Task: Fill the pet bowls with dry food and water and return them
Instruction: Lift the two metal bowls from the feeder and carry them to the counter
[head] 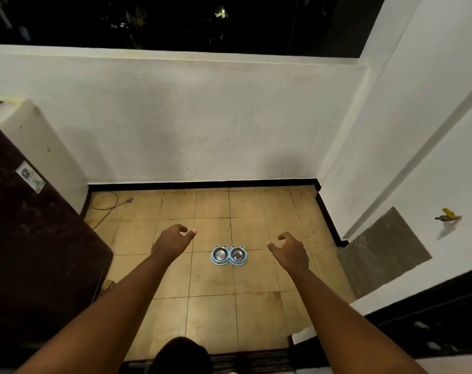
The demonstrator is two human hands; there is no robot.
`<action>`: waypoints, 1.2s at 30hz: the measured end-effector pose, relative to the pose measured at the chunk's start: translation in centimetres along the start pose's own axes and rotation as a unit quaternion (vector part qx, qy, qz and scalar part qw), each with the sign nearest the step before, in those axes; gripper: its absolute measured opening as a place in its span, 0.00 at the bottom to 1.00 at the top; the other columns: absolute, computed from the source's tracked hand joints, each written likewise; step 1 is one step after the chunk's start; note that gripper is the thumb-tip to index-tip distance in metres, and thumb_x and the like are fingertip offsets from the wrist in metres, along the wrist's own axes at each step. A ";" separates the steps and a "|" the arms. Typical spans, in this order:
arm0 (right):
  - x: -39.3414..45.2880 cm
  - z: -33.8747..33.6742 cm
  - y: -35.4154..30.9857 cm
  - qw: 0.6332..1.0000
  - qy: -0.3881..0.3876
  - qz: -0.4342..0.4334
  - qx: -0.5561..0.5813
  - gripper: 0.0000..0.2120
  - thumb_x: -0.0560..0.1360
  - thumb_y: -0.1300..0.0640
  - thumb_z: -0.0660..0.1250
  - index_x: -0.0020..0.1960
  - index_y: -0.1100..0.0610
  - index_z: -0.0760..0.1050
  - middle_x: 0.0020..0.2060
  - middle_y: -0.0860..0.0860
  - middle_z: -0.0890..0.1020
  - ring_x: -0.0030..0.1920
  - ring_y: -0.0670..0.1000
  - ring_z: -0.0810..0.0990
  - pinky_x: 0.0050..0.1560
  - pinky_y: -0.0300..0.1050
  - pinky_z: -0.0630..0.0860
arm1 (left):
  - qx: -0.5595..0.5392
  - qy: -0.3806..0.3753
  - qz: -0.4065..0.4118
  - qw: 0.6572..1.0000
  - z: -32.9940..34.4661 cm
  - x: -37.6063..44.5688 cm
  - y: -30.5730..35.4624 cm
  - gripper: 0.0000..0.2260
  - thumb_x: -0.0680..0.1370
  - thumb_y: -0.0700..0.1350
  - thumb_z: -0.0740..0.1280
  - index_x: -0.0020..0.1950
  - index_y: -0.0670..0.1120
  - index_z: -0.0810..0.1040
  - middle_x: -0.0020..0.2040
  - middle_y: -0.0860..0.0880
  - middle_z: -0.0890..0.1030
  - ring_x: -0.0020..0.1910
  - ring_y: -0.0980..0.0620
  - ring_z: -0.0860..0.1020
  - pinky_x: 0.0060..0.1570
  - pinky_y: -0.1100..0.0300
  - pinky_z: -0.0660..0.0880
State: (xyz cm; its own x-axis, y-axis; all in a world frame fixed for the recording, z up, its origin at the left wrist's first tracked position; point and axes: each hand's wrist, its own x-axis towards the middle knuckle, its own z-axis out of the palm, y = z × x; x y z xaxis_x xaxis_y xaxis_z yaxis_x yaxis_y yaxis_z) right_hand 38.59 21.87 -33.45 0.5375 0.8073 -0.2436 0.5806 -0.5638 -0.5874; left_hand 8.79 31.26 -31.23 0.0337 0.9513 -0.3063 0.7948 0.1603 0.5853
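Tiled floor point(210, 306), pet bowls point(229, 255), empty hands apart.

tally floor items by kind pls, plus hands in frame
Metal bowls: 2, both look empty
Blue bowl holder: 1
Cable on the tiles: 1
Hands: 2, left hand and right hand, both empty, fingers loosely curled
Total: 6

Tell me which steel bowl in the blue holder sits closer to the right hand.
The bowl on the right side of the blue holder; its twin lies nearer the left hand.
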 end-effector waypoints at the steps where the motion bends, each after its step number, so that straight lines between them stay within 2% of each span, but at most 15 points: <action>1: 1.0 0.1 -0.2 1.000 -0.002 0.003 -0.001 0.21 0.74 0.42 0.72 0.60 0.53 0.77 0.55 0.55 0.84 0.56 0.57 0.82 0.54 0.49 0.78 | 0.002 -0.005 -0.006 1.000 0.5 1.0 -0.1 0.26 0.77 0.64 0.64 0.65 0.45 0.77 0.58 0.43 0.83 0.54 0.44 0.82 0.56 0.47 0.79; 4: 3.7 0.8 -0.7 1.000 -0.014 0.017 -0.008 0.17 0.73 0.44 0.74 0.55 0.53 0.79 0.53 0.54 0.85 0.55 0.56 0.82 0.51 0.47 0.77 | 0.004 -0.014 -0.029 0.999 1.8 4.3 -0.7 0.27 0.76 0.65 0.64 0.63 0.45 0.77 0.57 0.43 0.83 0.52 0.44 0.83 0.54 0.47 0.80; 7: 6.9 2.2 -0.9 0.999 -0.026 0.033 -0.013 0.14 0.71 0.47 0.76 0.51 0.53 0.81 0.51 0.53 0.85 0.53 0.56 0.83 0.49 0.46 0.77 | 0.008 -0.022 -0.043 0.999 3.0 8.7 -0.6 0.22 0.77 0.64 0.64 0.55 0.46 0.79 0.53 0.45 0.84 0.49 0.45 0.83 0.51 0.47 0.81; 9: 8.8 3.0 -1.0 0.998 -0.035 0.048 -0.017 0.13 0.71 0.47 0.76 0.50 0.54 0.81 0.51 0.53 0.85 0.52 0.56 0.83 0.49 0.45 0.76 | 0.011 -0.029 -0.040 0.999 3.4 11.0 0.0 0.17 0.77 0.63 0.64 0.48 0.49 0.76 0.51 0.45 0.84 0.48 0.45 0.83 0.51 0.47 0.81; 11: 12.2 4.5 -1.8 0.998 -0.035 0.058 -0.018 0.14 0.71 0.47 0.76 0.50 0.54 0.80 0.51 0.54 0.84 0.53 0.57 0.83 0.48 0.45 0.75 | -0.004 -0.037 -0.047 0.998 4.1 15.2 0.2 0.16 0.76 0.63 0.65 0.47 0.50 0.75 0.48 0.45 0.84 0.48 0.45 0.83 0.51 0.47 0.81; 15: 18.5 7.4 -5.0 0.997 -0.042 0.065 -0.017 0.15 0.71 0.45 0.76 0.51 0.53 0.80 0.51 0.54 0.84 0.53 0.57 0.83 0.50 0.46 0.77 | -0.027 -0.063 -0.067 0.995 4.7 24.1 -0.5 0.22 0.73 0.66 0.66 0.54 0.50 0.76 0.47 0.45 0.84 0.47 0.44 0.83 0.50 0.46 0.81; 18: 21.1 9.6 -5.8 0.993 -0.052 0.105 -0.027 0.15 0.70 0.44 0.76 0.51 0.52 0.80 0.49 0.53 0.85 0.52 0.56 0.84 0.50 0.45 0.77 | -0.014 -0.097 -0.073 0.992 5.5 28.4 -0.7 0.24 0.75 0.66 0.65 0.60 0.49 0.75 0.48 0.43 0.85 0.50 0.43 0.83 0.54 0.48 0.79; 22: 24.7 12.3 -5.7 0.987 -0.067 0.135 -0.048 0.14 0.72 0.45 0.75 0.52 0.53 0.81 0.44 0.49 0.83 0.49 0.53 0.83 0.49 0.42 0.75 | -0.019 -0.122 -0.097 0.988 8.0 33.3 -1.1 0.23 0.75 0.65 0.65 0.59 0.49 0.75 0.47 0.46 0.85 0.50 0.45 0.83 0.53 0.50 0.78; 25: 29.5 16.1 -4.4 0.986 -0.074 0.126 -0.076 0.14 0.73 0.44 0.75 0.51 0.53 0.81 0.44 0.50 0.86 0.48 0.52 0.85 0.49 0.44 0.79 | -0.013 -0.136 -0.129 0.982 11.3 37.8 -3.0 0.22 0.75 0.64 0.65 0.60 0.50 0.75 0.44 0.47 0.85 0.50 0.45 0.83 0.53 0.50 0.78; 27: 32.4 18.9 -3.5 0.983 -0.106 0.110 -0.099 0.15 0.73 0.41 0.74 0.52 0.51 0.80 0.45 0.49 0.87 0.50 0.51 0.85 0.51 0.45 0.80 | -0.002 -0.137 -0.158 0.978 13.2 40.5 -4.6 0.22 0.75 0.64 0.65 0.61 0.50 0.75 0.45 0.46 0.86 0.53 0.44 0.82 0.56 0.48 0.77; 31: 37.7 25.9 2.8 0.968 -0.145 0.166 -0.120 0.16 0.73 0.40 0.73 0.52 0.50 0.80 0.47 0.49 0.87 0.51 0.51 0.85 0.53 0.47 0.80 | 0.000 -0.169 -0.190 0.967 22.3 45.1 -8.4 0.24 0.76 0.63 0.66 0.64 0.48 0.74 0.45 0.44 0.86 0.54 0.42 0.82 0.58 0.47 0.77; 34: 41.2 31.4 7.8 0.962 -0.147 0.192 -0.124 0.15 0.73 0.41 0.74 0.52 0.51 0.80 0.44 0.49 0.87 0.50 0.51 0.85 0.49 0.42 0.76 | -0.024 -0.196 -0.222 0.955 30.0 47.9 -11.9 0.29 0.75 0.63 0.68 0.69 0.48 0.68 0.43 0.44 0.85 0.52 0.40 0.82 0.57 0.46 0.78; 36: 43.9 35.9 10.2 0.963 -0.164 0.180 -0.118 0.15 0.73 0.42 0.75 0.52 0.52 0.80 0.43 0.49 0.87 0.49 0.51 0.84 0.47 0.40 0.72 | -0.023 -0.204 -0.239 0.949 34.8 50.4 -15.0 0.31 0.74 0.63 0.69 0.70 0.48 0.66 0.42 0.44 0.85 0.50 0.39 0.83 0.55 0.45 0.79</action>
State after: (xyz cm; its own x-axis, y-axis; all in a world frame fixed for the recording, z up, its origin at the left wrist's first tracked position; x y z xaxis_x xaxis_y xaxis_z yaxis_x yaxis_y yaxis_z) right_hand 46.15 57.83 -77.82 0.5310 0.5415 -0.6518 0.5363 -0.8103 -0.2362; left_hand 19.65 67.68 -81.52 -0.0845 0.5885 -0.8041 0.7514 0.5676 0.3365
